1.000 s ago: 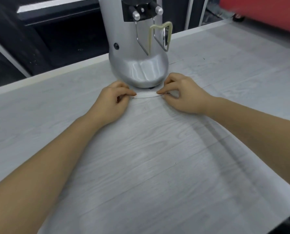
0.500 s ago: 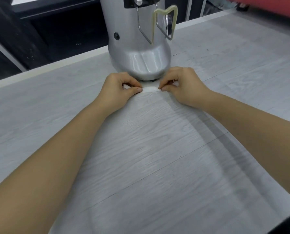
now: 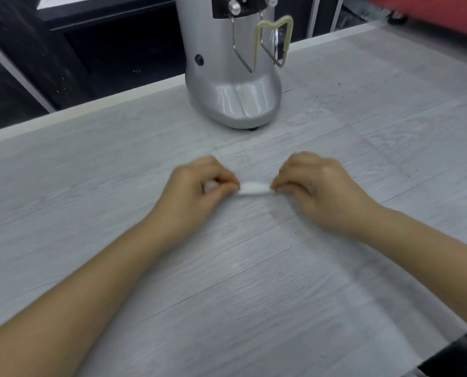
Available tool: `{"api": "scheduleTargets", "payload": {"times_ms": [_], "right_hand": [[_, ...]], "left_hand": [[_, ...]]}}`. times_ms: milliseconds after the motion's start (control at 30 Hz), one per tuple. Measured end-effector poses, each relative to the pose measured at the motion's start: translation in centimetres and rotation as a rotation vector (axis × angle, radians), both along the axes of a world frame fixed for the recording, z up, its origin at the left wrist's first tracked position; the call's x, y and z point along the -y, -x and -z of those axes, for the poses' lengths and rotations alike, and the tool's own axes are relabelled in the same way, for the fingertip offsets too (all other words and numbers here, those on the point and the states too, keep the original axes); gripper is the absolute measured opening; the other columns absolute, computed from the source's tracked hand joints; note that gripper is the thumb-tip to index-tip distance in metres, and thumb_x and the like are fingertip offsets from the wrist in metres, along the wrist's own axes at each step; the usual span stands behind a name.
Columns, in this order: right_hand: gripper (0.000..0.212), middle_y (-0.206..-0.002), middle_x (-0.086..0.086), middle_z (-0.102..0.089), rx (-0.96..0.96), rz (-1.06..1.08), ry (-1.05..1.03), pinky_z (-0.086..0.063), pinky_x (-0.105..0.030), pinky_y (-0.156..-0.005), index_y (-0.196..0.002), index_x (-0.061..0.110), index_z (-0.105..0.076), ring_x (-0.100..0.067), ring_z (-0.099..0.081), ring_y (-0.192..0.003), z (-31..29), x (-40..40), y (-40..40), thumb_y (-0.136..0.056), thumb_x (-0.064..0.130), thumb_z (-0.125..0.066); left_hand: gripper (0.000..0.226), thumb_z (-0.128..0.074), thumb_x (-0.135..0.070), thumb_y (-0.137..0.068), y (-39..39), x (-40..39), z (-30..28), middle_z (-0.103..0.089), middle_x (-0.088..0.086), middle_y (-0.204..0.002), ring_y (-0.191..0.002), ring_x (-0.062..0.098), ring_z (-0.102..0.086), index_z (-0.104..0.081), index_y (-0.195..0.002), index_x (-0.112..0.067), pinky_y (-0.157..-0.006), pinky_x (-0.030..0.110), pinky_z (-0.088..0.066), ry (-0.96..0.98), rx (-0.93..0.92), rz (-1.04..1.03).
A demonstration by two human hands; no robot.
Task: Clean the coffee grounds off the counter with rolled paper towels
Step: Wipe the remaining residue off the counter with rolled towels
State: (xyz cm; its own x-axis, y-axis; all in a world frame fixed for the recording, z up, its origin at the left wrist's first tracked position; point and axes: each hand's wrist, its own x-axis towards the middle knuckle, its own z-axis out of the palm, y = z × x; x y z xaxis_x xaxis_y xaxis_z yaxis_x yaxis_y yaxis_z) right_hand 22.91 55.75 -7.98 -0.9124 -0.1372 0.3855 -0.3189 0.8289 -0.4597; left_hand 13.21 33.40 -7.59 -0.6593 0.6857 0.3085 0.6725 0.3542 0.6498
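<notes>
A short white rolled paper towel (image 3: 252, 188) lies across the grey wood-grain counter (image 3: 118, 186) in the middle of the view. My left hand (image 3: 199, 191) pinches its left end with curled fingers. My right hand (image 3: 316, 189) pinches its right end. Both hands are blurred by motion. A few dark coffee specks (image 3: 280, 274) dot the counter nearer me, between my forearms. The roll sits well in front of the silver coffee grinder (image 3: 235, 77), apart from its base.
The grinder stands at the counter's back edge with a wire fork holder (image 3: 270, 42) on its front. Behind the counter is a dark gap with black furniture. A red object (image 3: 428, 12) is at the top right. A black item (image 3: 458, 355) sits at the bottom right corner.
Both hands have dragged the rolled towel toward me, away from the grinder's base, across the counter. They still pinch its two ends.
</notes>
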Motion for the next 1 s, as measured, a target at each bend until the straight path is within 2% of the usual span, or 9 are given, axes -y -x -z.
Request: {"api": "scheduleTargets", "payload": {"times_ms": [133, 233, 367, 467, 600, 733, 800, 1000], "right_hand": [[0.013, -0.085, -0.005, -0.064, -0.064, 0.201, 0.040, -0.048, -0.032, -0.075, -0.086, 0.008, -0.073, -0.022, -0.058, -0.083, 0.1, 0.1, 6.8, -0.084, -0.001, -0.064], [0.017, -0.085, -0.009, -0.063, -0.071, 0.286, 0.051, -0.050, -0.042, -0.073, -0.082, 0.006, -0.073, -0.026, -0.058, -0.083, 1.4, 1.0, 9.6, -0.081, -0.006, -0.062], [0.021, -0.087, -0.008, -0.063, -0.013, 0.354, 0.085, -0.052, -0.041, -0.074, -0.080, 0.007, -0.074, -0.023, -0.060, -0.081, 2.1, 1.7, 10.9, -0.078, -0.010, -0.061], [0.020, -0.087, -0.005, -0.065, 0.036, 0.322, 0.094, -0.053, -0.036, -0.077, -0.081, 0.008, -0.075, -0.020, -0.061, -0.082, 1.3, 1.5, 10.7, -0.079, -0.009, -0.063], [0.012, -0.085, 0.000, -0.064, 0.067, 0.199, 0.105, -0.049, -0.026, -0.080, -0.084, 0.009, -0.076, -0.014, -0.058, -0.081, 0.7, 0.6, 7.7, -0.082, 0.000, -0.069], [0.012, -0.084, 0.004, -0.064, 0.061, 0.076, 0.138, -0.041, -0.008, -0.074, -0.083, 0.010, -0.076, -0.007, -0.057, -0.076, 0.8, -0.5, 2.7, -0.081, 0.000, -0.071], [0.012, -0.083, 0.003, -0.065, 0.055, 0.013, 0.130, -0.040, -0.008, -0.073, -0.083, 0.009, -0.076, -0.007, -0.057, -0.075, 0.8, -0.8, -0.2, -0.080, -0.002, -0.071], [0.016, -0.084, 0.001, -0.066, 0.029, -0.118, 0.111, -0.046, -0.020, -0.074, -0.085, 0.008, -0.076, -0.012, -0.060, -0.078, 1.0, -1.3, -10.3, -0.079, -0.006, -0.071]], "left_hand": [[0.002, -0.075, -0.013, -0.084, 7.1, -2.6, -0.4, -0.065, -0.004, -0.085, -0.081, -0.002, -0.055, -0.076, -0.086, -0.012, -0.076, 0.011, -0.039, -0.011, -0.080, -0.127], [0.003, -0.075, -0.013, -0.084, 10.1, -3.3, 0.6, -0.066, -0.003, -0.087, -0.079, -0.002, -0.055, -0.076, -0.086, -0.013, -0.078, 0.010, -0.041, 0.006, -0.099, -0.154], [0.005, -0.076, -0.015, -0.084, 11.2, -2.9, 1.5, -0.066, -0.004, -0.088, -0.080, 0.000, -0.058, -0.077, -0.088, -0.012, -0.081, 0.014, -0.045, -0.007, -0.076, -0.189], [0.006, -0.076, -0.016, -0.084, 10.5, -2.6, 1.5, -0.068, -0.003, -0.089, -0.080, -0.001, -0.058, -0.078, -0.088, -0.013, -0.078, 0.009, -0.043, -0.005, -0.057, -0.224], [0.004, -0.076, -0.016, -0.085, 6.7, -1.9, 1.8, -0.069, -0.001, -0.089, -0.082, 0.004, -0.060, -0.078, -0.087, -0.015, -0.076, 0.011, -0.043, -0.009, -0.064, -0.242], [0.004, -0.075, -0.014, -0.085, 0.6, -1.4, 1.9, -0.067, -0.001, -0.087, -0.082, 0.008, -0.060, -0.078, -0.087, -0.015, -0.073, 0.014, -0.043, -0.019, -0.050, -0.233], [0.004, -0.075, -0.012, -0.085, -2.8, -1.2, 1.8, -0.067, 0.000, -0.086, -0.081, 0.009, -0.060, -0.078, -0.087, -0.014, -0.073, 0.013, -0.043, -0.017, -0.053, -0.237], [0.005, -0.074, -0.010, -0.086, -14.6, -0.9, 1.7, -0.066, 0.000, -0.084, -0.080, 0.010, -0.060, -0.077, -0.087, -0.013, -0.070, 0.014, -0.041, -0.020, -0.034, -0.272]]}}
